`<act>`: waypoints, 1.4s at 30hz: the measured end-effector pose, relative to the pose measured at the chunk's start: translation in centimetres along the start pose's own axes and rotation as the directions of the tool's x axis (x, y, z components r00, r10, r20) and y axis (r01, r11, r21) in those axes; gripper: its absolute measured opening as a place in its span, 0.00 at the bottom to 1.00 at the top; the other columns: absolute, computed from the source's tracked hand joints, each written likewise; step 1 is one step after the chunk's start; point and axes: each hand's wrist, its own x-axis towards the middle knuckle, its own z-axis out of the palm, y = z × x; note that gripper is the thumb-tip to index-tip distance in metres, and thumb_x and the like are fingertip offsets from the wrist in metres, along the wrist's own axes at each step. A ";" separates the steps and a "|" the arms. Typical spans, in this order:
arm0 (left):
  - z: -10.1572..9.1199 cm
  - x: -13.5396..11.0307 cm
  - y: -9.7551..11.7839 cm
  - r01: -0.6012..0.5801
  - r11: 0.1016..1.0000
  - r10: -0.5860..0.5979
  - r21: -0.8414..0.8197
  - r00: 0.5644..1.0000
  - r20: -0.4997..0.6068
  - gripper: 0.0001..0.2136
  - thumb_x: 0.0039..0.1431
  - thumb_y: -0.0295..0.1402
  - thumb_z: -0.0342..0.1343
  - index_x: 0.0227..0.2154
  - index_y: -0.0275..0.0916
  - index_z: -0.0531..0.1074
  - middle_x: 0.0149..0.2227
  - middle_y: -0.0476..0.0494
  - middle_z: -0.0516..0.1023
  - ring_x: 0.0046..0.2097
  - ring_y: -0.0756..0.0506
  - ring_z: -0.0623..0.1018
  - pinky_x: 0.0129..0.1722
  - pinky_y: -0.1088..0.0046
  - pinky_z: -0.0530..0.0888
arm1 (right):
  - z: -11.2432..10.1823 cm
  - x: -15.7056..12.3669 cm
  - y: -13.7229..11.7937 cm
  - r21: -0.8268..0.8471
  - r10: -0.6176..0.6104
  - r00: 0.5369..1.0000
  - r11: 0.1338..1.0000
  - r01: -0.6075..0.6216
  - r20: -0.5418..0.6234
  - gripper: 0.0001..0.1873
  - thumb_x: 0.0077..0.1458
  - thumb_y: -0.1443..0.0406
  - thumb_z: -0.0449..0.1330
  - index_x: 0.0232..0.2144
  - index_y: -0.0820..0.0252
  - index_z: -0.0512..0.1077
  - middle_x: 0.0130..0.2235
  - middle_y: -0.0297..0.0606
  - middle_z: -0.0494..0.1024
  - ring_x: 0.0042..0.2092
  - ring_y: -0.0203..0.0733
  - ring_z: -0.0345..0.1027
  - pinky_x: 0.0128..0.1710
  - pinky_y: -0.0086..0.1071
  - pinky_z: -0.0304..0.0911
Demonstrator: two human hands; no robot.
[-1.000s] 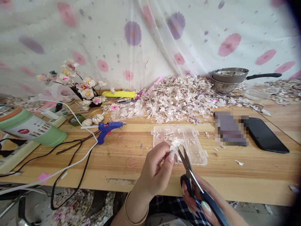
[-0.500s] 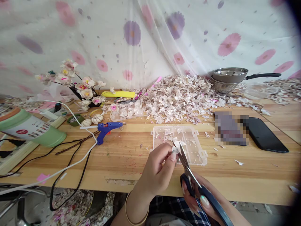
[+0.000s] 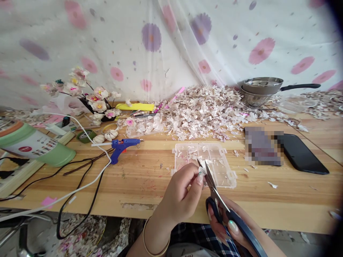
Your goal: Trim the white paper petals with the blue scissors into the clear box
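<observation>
My left hand [image 3: 184, 191], with a bangle on the wrist, pinches a small white petal-like piece [image 3: 203, 170] between thumb and fingertips. My right hand [image 3: 230, 223] is closed around the dark handles of a pair of scissors [image 3: 213, 184]. The scissor blades stand slightly apart, one on either side of the white piece. Beneath both hands lies a clear plastic compartment box [image 3: 221, 164] with white scraps scattered in it; my left hand hides its lower left part.
Behind the box rises a heap of whitish petals [image 3: 203, 107]. A blue glue gun [image 3: 120, 148] with cables lies left, near a green tumbler [image 3: 40, 146]. Artificial flowers [image 3: 96, 100] stand at the back left. Metal bowls [image 3: 259, 91] and a black phone [image 3: 305, 153] are on the right.
Both hands, the white piece and the scissors have shifted very slightly right in the picture. The grip of each hand is the same.
</observation>
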 end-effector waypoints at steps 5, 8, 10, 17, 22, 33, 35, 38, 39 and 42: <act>0.0 0.0 -0.1 0.017 1.000 -0.017 0.009 1.000 -0.002 0.15 0.70 0.39 0.41 0.29 0.38 0.62 0.28 0.49 0.61 0.32 0.49 0.63 0.34 0.70 0.60 | 0.0 0.2 0.4 0.021 -0.004 1.000 1.000 0.004 0.006 0.26 0.56 0.42 0.55 0.37 0.59 0.69 0.30 0.36 0.66 0.31 0.39 0.57 0.32 0.31 0.57; 0.1 -0.1 -0.2 0.028 1.000 -0.028 -0.007 1.000 -0.002 0.15 0.70 0.39 0.42 0.29 0.38 0.62 0.29 0.49 0.61 0.32 0.50 0.63 0.34 0.70 0.60 | 0.1 0.4 0.3 0.057 0.026 1.000 0.998 -0.026 -0.001 0.27 0.54 0.41 0.57 0.36 0.59 0.69 0.28 0.35 0.65 0.29 0.38 0.57 0.30 0.30 0.56; 0.1 -0.2 -0.3 0.039 0.998 -0.040 -0.041 0.999 -0.002 0.15 0.70 0.40 0.42 0.29 0.39 0.62 0.29 0.49 0.62 0.32 0.50 0.63 0.35 0.71 0.61 | 0.3 0.5 0.1 0.082 0.038 0.999 0.996 -0.039 0.005 0.28 0.53 0.40 0.57 0.36 0.59 0.68 0.27 0.34 0.65 0.28 0.37 0.55 0.28 0.29 0.55; 0.1 -0.3 -0.6 0.081 0.987 -0.081 -0.139 0.997 0.008 0.15 0.70 0.41 0.43 0.31 0.39 0.64 0.29 0.49 0.63 0.32 0.50 0.64 0.33 0.71 0.62 | 0.3 0.7 -0.2 0.141 0.066 0.997 0.987 -0.071 0.044 0.29 0.50 0.39 0.60 0.33 0.59 0.66 0.26 0.31 0.60 0.26 0.35 0.50 0.26 0.29 0.50; 0.0 -0.3 -0.6 0.098 0.979 -0.096 -0.177 0.995 0.017 0.15 0.70 0.42 0.44 0.30 0.39 0.64 0.28 0.49 0.63 0.30 0.50 0.64 0.32 0.71 0.62 | -0.1 0.5 0.9 0.138 0.036 0.998 0.990 -0.041 0.042 0.28 0.52 0.41 0.60 0.34 0.60 0.66 0.26 0.31 0.61 0.26 0.33 0.50 0.25 0.28 0.49; -0.2 -0.1 -0.5 0.123 0.969 -0.119 -0.216 0.992 0.031 0.16 0.69 0.42 0.46 0.27 0.38 0.63 0.28 0.49 0.64 0.30 0.51 0.65 0.31 0.72 0.62 | -0.1 0.4 0.1 0.159 0.131 0.991 0.979 -0.125 -0.028 0.29 0.46 0.41 0.64 0.31 0.60 0.68 0.22 0.29 0.61 0.24 0.32 0.50 0.22 0.26 0.49; -0.3 -0.1 -0.5 0.129 0.967 -0.124 -0.219 0.992 0.036 0.16 0.69 0.42 0.46 0.27 0.38 0.64 0.28 0.49 0.64 0.30 0.51 0.65 0.31 0.73 0.61 | -0.2 0.3 -0.1 0.169 0.141 0.990 0.976 -0.134 -0.029 0.29 0.45 0.41 0.65 0.31 0.60 0.68 0.22 0.29 0.61 0.23 0.32 0.50 0.22 0.26 0.48; -0.5 -0.1 -0.4 0.146 0.962 -0.137 -0.231 0.989 0.056 0.16 0.68 0.42 0.46 0.27 0.37 0.64 0.27 0.50 0.64 0.29 0.51 0.65 0.30 0.73 0.62 | -0.4 0.3 -0.1 0.148 0.113 0.993 0.983 -0.110 -0.016 0.29 0.46 0.41 0.64 0.30 0.60 0.67 0.23 0.30 0.62 0.23 0.31 0.51 0.22 0.26 0.48; -0.5 0.0 -0.4 0.156 0.958 -0.144 -0.239 0.987 0.068 0.17 0.68 0.42 0.47 0.27 0.37 0.64 0.26 0.50 0.64 0.28 0.51 0.65 0.30 0.74 0.62 | -0.5 0.3 0.0 0.132 0.100 0.995 0.986 -0.098 -0.014 0.29 0.47 0.41 0.64 0.30 0.60 0.67 0.24 0.30 0.62 0.23 0.31 0.51 0.22 0.26 0.48; -0.6 0.0 -0.4 0.189 0.945 -0.170 -0.268 0.981 0.094 0.17 0.68 0.43 0.47 0.26 0.37 0.64 0.26 0.50 0.64 0.28 0.51 0.65 0.30 0.74 0.63 | -0.7 0.3 0.0 0.099 0.097 0.995 0.991 -0.094 -0.021 0.29 0.48 0.41 0.63 0.30 0.60 0.66 0.24 0.30 0.62 0.22 0.30 0.50 0.22 0.26 0.46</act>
